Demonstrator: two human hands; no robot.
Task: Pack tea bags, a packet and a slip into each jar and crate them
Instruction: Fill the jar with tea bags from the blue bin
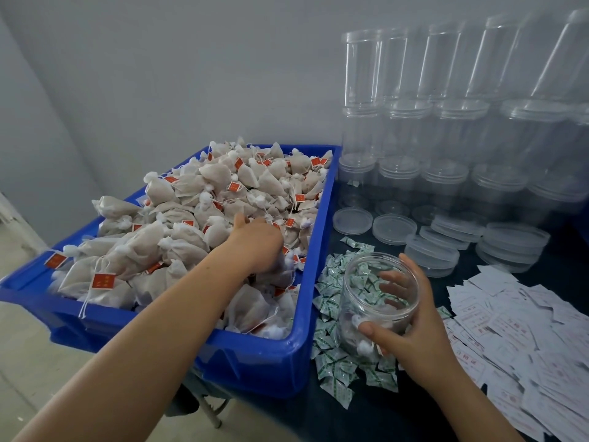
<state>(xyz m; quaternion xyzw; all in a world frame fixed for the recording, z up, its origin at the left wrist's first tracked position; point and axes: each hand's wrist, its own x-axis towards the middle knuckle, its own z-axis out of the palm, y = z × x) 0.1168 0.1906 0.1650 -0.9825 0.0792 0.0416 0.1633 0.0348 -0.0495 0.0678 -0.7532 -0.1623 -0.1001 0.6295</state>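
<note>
The jar (pixel 379 301) sits tilted on the dark table (pixel 414 409), just right of the blue bin (pixel 255 362), its open mouth facing up and toward the far side. A few tea bags lie in its bottom. The right hand (pixel 411 330) holds it, thumb pressed on the near wall and fingers curled round the far side, seen through the clear plastic. The left hand (pixel 258 244) reaches into the bin and digs down among the heaped tea bags (pixel 191 218); its fingertips are buried, so I cannot tell whether it grips any. Small green and white packets (pixel 331 355) are scattered round the jar's base. White paper slips (pixel 516 330) spread over the table to the right. Loose lids (pixel 395 229) and stacked empty jars (pixel 446 129) stand behind, against the wall.
</note>
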